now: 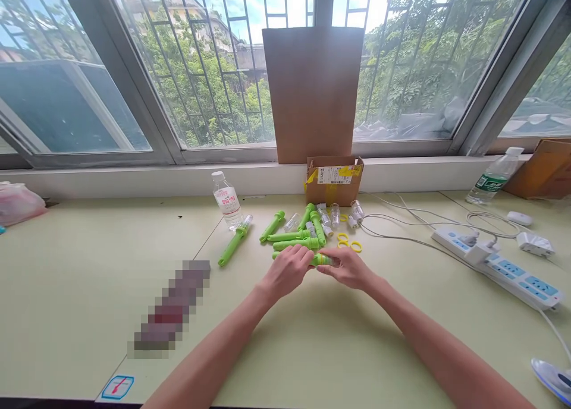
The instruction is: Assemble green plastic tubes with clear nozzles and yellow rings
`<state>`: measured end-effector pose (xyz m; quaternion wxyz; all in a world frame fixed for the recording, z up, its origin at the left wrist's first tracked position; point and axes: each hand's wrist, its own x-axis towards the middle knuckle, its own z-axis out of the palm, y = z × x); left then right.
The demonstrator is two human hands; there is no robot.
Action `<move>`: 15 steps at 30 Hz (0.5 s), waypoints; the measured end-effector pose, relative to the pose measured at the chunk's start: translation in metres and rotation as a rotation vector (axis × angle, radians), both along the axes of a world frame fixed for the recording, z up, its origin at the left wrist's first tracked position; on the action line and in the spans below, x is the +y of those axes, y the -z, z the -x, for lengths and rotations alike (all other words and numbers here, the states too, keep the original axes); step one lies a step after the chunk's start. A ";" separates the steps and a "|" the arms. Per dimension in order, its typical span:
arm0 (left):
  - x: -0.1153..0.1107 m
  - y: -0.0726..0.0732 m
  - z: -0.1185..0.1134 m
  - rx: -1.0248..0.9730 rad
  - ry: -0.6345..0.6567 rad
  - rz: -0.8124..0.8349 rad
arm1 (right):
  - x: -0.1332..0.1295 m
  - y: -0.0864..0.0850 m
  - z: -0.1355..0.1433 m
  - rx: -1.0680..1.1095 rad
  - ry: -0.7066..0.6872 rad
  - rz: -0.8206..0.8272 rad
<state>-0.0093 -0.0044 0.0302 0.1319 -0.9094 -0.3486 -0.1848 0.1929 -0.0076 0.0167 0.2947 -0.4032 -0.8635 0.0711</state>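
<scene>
A green plastic tube (319, 260) lies level between my two hands. My left hand (289, 270) is wrapped round its green body, hiding most of it. My right hand (347, 267) is closed on the other end, where a yellowish and clear part shows beside the fingers. Just beyond are several more green tubes (289, 236), lying in a loose group. Among them are clear plastic caps (335, 214) and small whitish cylinders (353, 222). Yellow rings (355, 247) lie behind my right hand. One green tube with a clear tip (234, 245) rests apart to the left.
A water bottle (227, 202) stands at the back left, another bottle (494, 177) at the back right. An open cardboard box (333, 190) sits behind the parts. A power strip (504, 268) and cables (410, 242) spread over the right side. A blurred-out object (173, 305) lies front left.
</scene>
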 end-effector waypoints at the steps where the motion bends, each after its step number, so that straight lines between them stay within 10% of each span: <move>1: 0.000 0.000 0.000 0.008 -0.002 -0.020 | 0.001 0.001 0.000 0.012 0.002 -0.021; 6: -0.001 -0.004 0.004 -0.079 -0.029 0.194 | 0.001 0.006 0.002 -0.048 0.008 -0.427; 15: 0.002 -0.024 0.023 -0.370 0.031 1.228 | -0.005 -0.005 -0.002 -0.343 -0.104 -0.828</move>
